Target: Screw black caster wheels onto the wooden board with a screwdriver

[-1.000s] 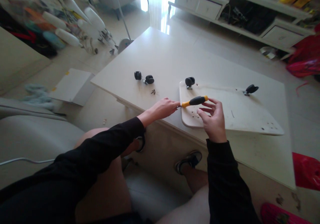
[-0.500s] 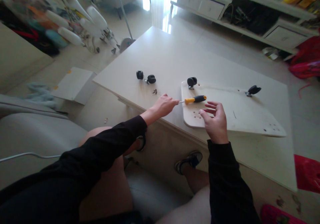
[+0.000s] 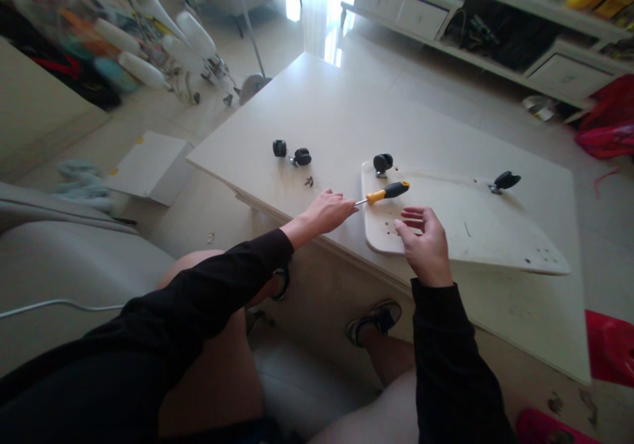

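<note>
Left hand point(image 3: 331, 209) pinches yellow-and-black, long-handled screwdriver point(image 3: 391, 191) by its metal shaft, above white, round-cornered board point(image 3: 500, 229); right hand point(image 3: 424, 242) half-open, empty, near handle. Likely step: hand-to-hand pass; next move calls for secure handle grip.

You hold your screwdriver point(image 3: 389, 192) by its metal shaft, tip hidden, its yellow-and-black handle slanting over the left end of the white board point(image 3: 446, 219). Your board lies flat, its left corners rounded, small dark holes grouped toward its near corners. One black caster point(image 3: 383, 162) stands at the board's far left corner, another point(image 3: 506, 180) toward its far right; two loose casters point(image 3: 302, 156) lie left of the board.
</note>
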`<state>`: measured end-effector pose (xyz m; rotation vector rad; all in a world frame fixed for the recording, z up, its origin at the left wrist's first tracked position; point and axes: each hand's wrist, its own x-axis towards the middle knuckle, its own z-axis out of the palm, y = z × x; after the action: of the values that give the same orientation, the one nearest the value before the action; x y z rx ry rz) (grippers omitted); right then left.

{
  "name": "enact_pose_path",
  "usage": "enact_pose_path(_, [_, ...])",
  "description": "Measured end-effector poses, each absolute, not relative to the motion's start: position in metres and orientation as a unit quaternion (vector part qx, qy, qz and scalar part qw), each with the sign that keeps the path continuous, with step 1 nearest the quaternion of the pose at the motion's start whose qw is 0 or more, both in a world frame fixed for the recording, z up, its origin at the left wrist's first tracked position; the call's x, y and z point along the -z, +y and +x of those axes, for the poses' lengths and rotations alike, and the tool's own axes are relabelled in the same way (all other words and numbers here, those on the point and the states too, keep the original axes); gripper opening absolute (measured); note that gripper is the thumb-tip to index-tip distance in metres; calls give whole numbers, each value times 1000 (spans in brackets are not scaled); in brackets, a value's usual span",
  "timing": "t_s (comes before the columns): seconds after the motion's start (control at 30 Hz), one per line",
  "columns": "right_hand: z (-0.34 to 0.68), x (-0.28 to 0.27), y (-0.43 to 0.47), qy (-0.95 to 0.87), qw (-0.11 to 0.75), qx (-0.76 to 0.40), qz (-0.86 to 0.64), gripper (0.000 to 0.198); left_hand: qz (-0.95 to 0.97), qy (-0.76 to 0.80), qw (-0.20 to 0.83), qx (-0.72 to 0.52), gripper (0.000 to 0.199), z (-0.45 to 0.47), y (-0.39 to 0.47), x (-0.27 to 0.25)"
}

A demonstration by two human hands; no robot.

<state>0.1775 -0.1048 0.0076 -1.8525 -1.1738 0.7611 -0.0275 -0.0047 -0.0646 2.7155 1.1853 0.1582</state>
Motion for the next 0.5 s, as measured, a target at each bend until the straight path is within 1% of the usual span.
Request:
enact_pose_path(0.23, [176,-8,-105,-466,393,-303,-733,45,910,401,104,-32,44,-26,-7,61])
enact_pose_path(0.37, [176,-7,-105,-471,390,-301,-732,46,910,394,130,-4,50,-24,-9,54])
enact_pose_path(0.5, [175,-8,-105,-474,388,-296,-733,44,908,388,159,-2,55,-22,-10,51])
